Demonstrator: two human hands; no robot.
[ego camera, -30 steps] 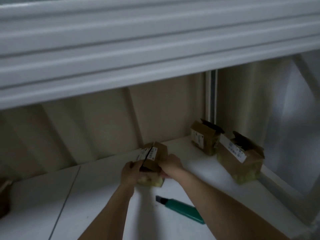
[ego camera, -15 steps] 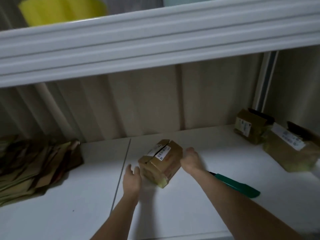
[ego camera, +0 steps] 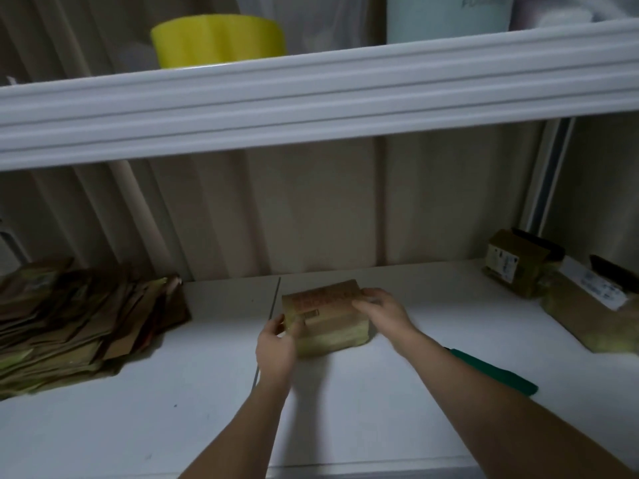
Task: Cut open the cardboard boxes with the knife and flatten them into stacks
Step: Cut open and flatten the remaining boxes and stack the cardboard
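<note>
A small taped cardboard box (ego camera: pixel 325 314) sits on the white shelf (ego camera: pixel 397 392) in the middle of the view. My left hand (ego camera: pixel 276 344) grips its near left corner, and my right hand (ego camera: pixel 383 311) holds its right end with fingers curled over the top. The green knife (ego camera: pixel 494 371) lies on the shelf to the right, partly hidden behind my right forearm. At the left lies a stack of flattened cardboard (ego camera: pixel 69 323). Two more boxes stand at the far right, one small (ego camera: pixel 515 267) and one larger (ego camera: pixel 591 305).
A white upper shelf (ego camera: pixel 311 98) overhangs the work area and carries a yellow container (ego camera: pixel 218 39) and a pale blue one (ego camera: pixel 446 15). A corrugated wall (ego camera: pixel 311 209) closes the back. A seam (ego camera: pixel 269 326) runs across the shelf left of the box.
The box has been turned and set flat on the shelf, its labelled side no longer up. Both hands have closed onto its ends. The view has shifted left and up.
</note>
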